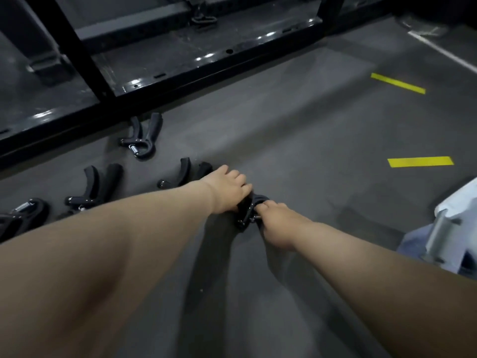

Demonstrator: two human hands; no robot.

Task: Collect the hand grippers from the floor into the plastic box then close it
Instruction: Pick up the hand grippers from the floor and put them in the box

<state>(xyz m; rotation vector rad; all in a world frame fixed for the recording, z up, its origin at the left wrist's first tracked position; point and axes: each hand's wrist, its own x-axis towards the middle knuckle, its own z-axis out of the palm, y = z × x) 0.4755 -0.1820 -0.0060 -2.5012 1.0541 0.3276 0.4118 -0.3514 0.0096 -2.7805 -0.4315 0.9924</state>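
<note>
- Centrally, both hands meet on one black hand gripper point(246, 211), held low over the grey floor point(296, 130); it is hard to tell whether it touches the floor.
- The left hand point(229, 189), reaching in from the near left, has its fingers curled over the tool's far end.
- The right hand point(277, 224), reaching in from the near right, is wrapped round the near end beside a small metal spring point(256, 217). The fingertips of both hands are hidden under the tool.
- Just left of the left hand lies a second gripper point(182, 171), with one handle partly hidden behind that hand.
- Farther left lies a third gripper point(94, 188). Beyond it is a fourth gripper point(33, 209), cut off by the left edge.
- A fifth gripper point(142, 136) lies farther away, close to the base of a black metal rack point(206, 60) that runs across the far side.
- At the near right edge sits the pale plastic box point(449, 228), mostly cut off. It is unclear whether its lid is up.
- Open floor spreads between the hands and the box. It is marked by a near yellow strip point(420, 161), a far yellow strip point(397, 83) and a white line point(444, 51).
</note>
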